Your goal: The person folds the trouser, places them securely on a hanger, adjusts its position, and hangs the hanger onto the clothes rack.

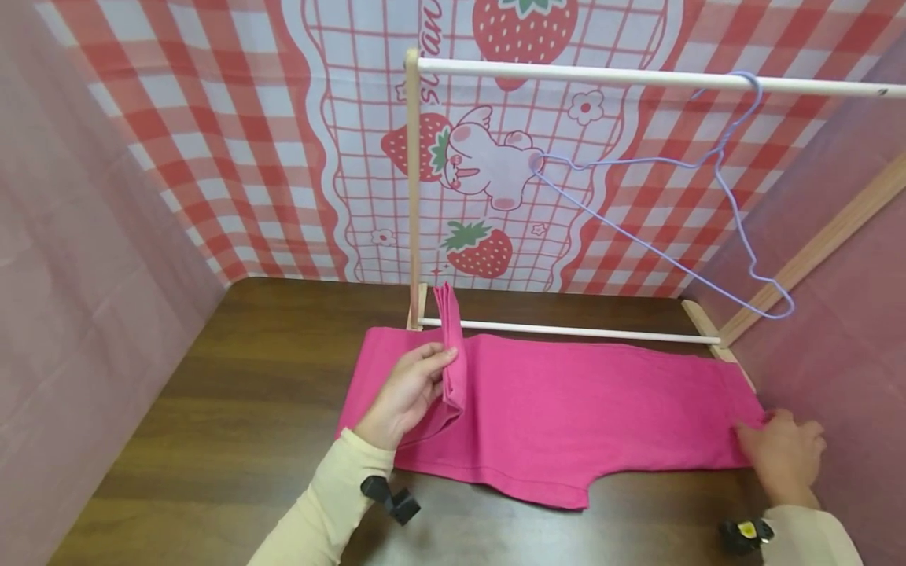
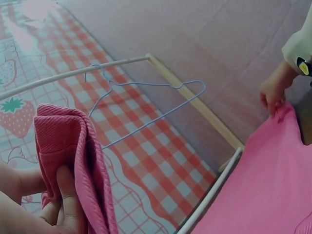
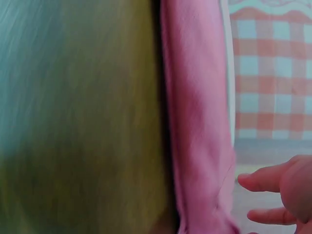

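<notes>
Pink trousers [image 1: 602, 401] lie on the table, doubled lengthwise, with the waist end at the right. My left hand [image 1: 414, 385] grips the layered leg ends [image 2: 63, 131] between thumb and fingers. They stand raised and turned back above the rest of the legs; the left wrist view shows the thick stacked edges close up. At the waist end is my right hand [image 1: 786, 452], its thumb on the cloth. From the left wrist side, the right hand [image 2: 278, 92] appears to pinch a raised corner. In the right wrist view two of its fingers [image 3: 265, 180] stick out beside the cloth, and the thumb is hidden.
Behind the trousers stands a wooden rack with a white top rail [image 1: 566, 72] and a lower rail [image 1: 580, 332]. A lilac wire hanger [image 1: 651, 248] hangs from the top rail. Pink cloth walls [image 1: 92, 259] flank the brown table [image 1: 198, 440], with a checked strawberry cloth at the back.
</notes>
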The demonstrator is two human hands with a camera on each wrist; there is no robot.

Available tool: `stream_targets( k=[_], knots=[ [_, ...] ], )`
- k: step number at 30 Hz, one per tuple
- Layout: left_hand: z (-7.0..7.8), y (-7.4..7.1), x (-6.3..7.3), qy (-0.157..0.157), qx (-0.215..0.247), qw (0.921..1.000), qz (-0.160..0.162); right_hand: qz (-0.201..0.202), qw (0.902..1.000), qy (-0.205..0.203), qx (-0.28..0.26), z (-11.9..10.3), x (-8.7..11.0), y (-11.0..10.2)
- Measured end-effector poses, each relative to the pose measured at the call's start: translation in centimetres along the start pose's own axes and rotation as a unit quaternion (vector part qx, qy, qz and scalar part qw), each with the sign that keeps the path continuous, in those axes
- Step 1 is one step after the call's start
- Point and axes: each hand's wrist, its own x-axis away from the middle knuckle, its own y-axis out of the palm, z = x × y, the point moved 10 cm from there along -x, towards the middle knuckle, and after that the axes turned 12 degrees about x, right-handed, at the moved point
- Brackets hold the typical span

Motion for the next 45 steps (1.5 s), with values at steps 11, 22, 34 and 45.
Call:
stream_targets(
  k=[11,22,34,45],
  knots=[
    [-0.5,0.9,-0.1,-0.005,0.020,0.9998,0.003,0.066,0.9807,-0.167,-0.078,-9.8,2.2,-3.3],
    [-0.9,1.7,-0.2,-0.008,0.023,0.9997,-0.007,0.019,0.9482,-0.269,-0.167,-20.2,7.3,-4.1],
    [-1.3,2.0,-0.2,-0.010,0.036,0.9993,-0.006,-0.011,0.8920,-0.386,-0.236,-28.8,14.0,-3.5],
    [-2.0,1.8,-0.5,-0.006,0.032,0.9995,0.002,-0.096,0.8284,-0.489,-0.257,-33.9,19.1,-1.9]
  ],
)
